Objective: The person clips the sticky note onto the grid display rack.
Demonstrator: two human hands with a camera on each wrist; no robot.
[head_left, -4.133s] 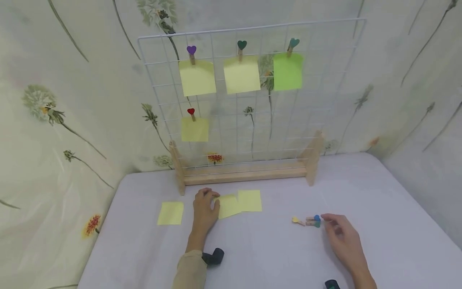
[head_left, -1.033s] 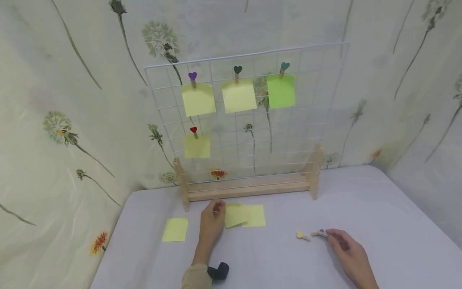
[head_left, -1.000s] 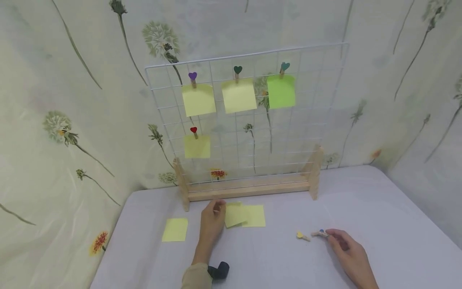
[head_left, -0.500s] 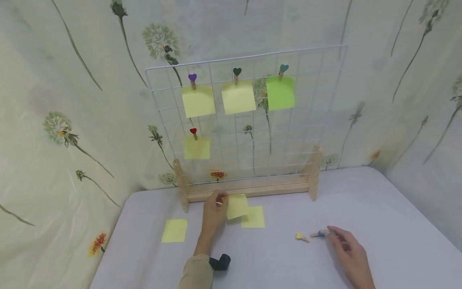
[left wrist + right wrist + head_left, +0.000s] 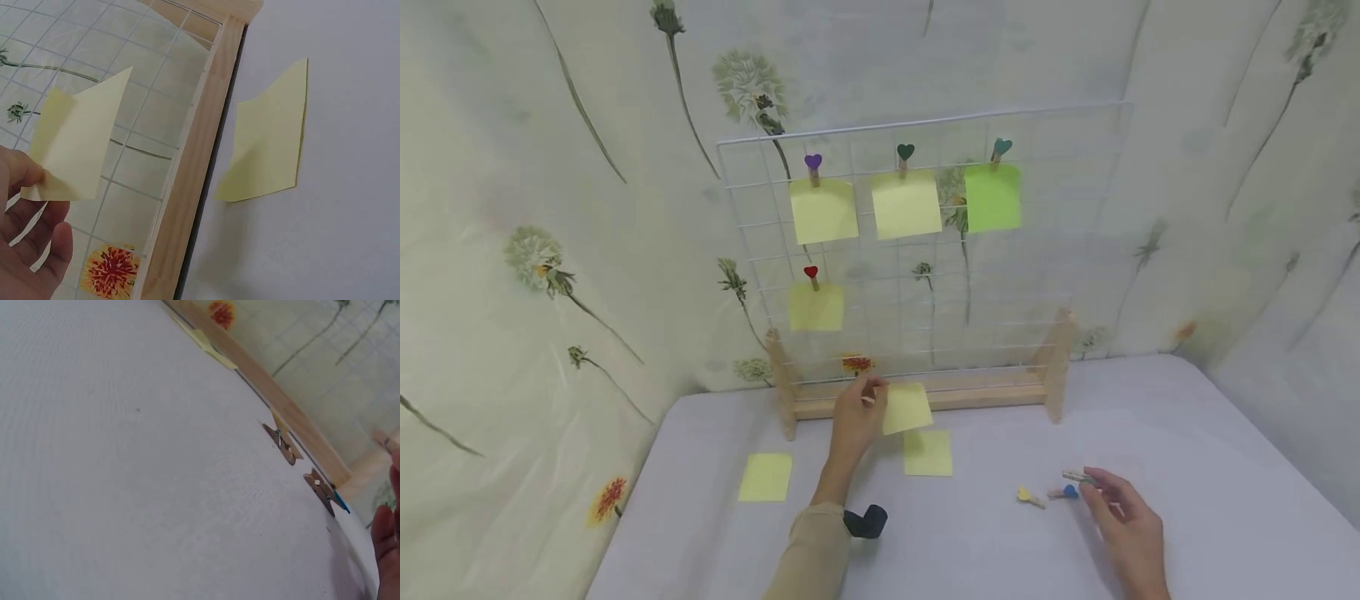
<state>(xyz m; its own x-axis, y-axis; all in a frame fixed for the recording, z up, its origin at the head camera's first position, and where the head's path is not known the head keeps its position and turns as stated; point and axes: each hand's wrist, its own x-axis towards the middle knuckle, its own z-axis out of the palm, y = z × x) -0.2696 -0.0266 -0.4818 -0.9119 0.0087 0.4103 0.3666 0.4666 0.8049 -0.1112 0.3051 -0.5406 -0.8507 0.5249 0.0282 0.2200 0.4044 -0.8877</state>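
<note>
Close to the far edge of the counter (image 5: 970,542), the left hand (image 5: 852,423) has its grip pinching a yellow note (image 5: 907,408) by one side, the sheet reaching rightward in front of the wooden base (image 5: 992,397). Nearer the counter's right edge, the right hand (image 5: 1126,521) pinches a clothespin (image 5: 1073,476), its long axis aimed left, roughly noteward (the two well apart). Its heart is mostly covered; the right wrist view cuts that hand off.
</note>
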